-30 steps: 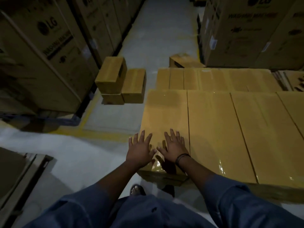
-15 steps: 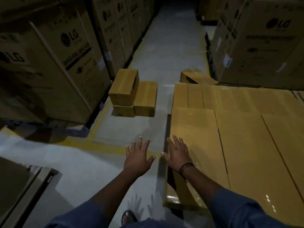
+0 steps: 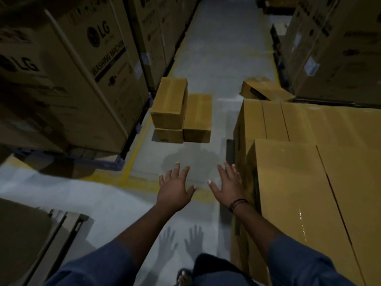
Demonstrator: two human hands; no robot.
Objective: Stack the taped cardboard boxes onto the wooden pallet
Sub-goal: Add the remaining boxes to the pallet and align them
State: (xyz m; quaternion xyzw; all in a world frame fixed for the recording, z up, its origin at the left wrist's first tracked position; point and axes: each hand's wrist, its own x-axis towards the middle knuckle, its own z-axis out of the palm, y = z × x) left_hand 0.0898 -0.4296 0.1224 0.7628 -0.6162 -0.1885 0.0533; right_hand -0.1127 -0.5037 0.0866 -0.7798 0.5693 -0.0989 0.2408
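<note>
Tall washing-machine cartons (image 3: 72,79) wall the aisle from 8 to 11 o'clock, and more of them (image 3: 340,48) stand at 1 to 2 o'clock, with the grey floor (image 3: 216,58) running between toward 12.

From 2 to 5 o'clock sits the stack of taped cardboard boxes (image 3: 309,182), packed edge to edge, with glossy tape across the tops. The nearer row stands a layer higher than the row behind it. The wooden pallet underneath is hidden. A dark slab at the stack's foot may be its edge, but I cannot tell.

By my reading, most of the stacking is done and a few boxes are left. At 12 o'clock three loose boxes wait on the floor, well apart from the stack: an upper box (image 3: 170,102) resting on a lower box (image 3: 169,135), with a third box (image 3: 198,117) touching their right side. At 1 o'clock a tilted box (image 3: 266,90) lies just behind the stack's far corner.

Both hands are empty, palms down, with fingers spread wide. The left hand (image 3: 175,188) hovers over bare floor near centre. The right hand (image 3: 228,184), with a dark band (image 3: 237,204) at the wrist, is just beside the stack's left face; whether it touches is unclear. Both point toward the loose boxes, which are probably the next pickup.
</note>
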